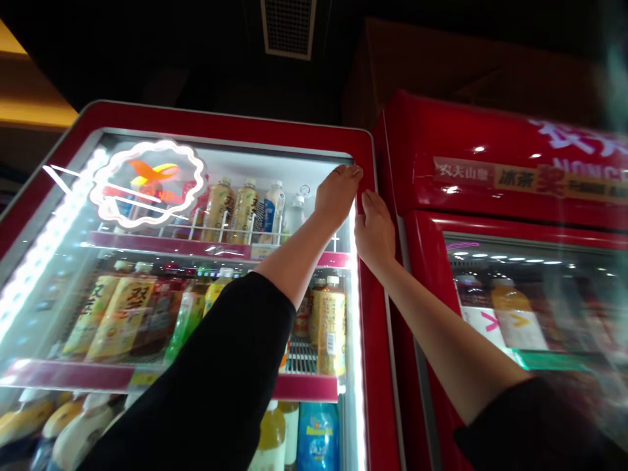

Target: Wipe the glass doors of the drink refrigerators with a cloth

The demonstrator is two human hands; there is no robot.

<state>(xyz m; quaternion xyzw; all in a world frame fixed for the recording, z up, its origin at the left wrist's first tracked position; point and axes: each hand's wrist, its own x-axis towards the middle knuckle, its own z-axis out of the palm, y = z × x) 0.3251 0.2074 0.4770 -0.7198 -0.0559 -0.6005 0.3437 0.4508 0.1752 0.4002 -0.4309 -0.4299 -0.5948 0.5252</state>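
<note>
Raised high, my left hand (pixel 337 196) is at the upper right corner of a red-framed glass drinks fridge (pixel 220 121). Its fingers are bent and pressed together at the inner edge of the frame. Just below and to the right, my right hand (pixel 377 232) rests against the red right side of the frame, fingers curled and close together. Anything pinched in either hand is hidden or too small to make out. A bright light strip (pixel 360 366) runs down the glass below the hands. Behind the glass stand rows of bottled drinks (pixel 218 206).
A second red fridge (pixel 432 163) with a lettered top stands close on the right. A glowing scalloped sign (pixel 147 183) shows at the glass's upper left. Overhead are a dark ceiling and an air vent (pixel 288 26). A large brown box (pixel 441 72) sits above the right fridge.
</note>
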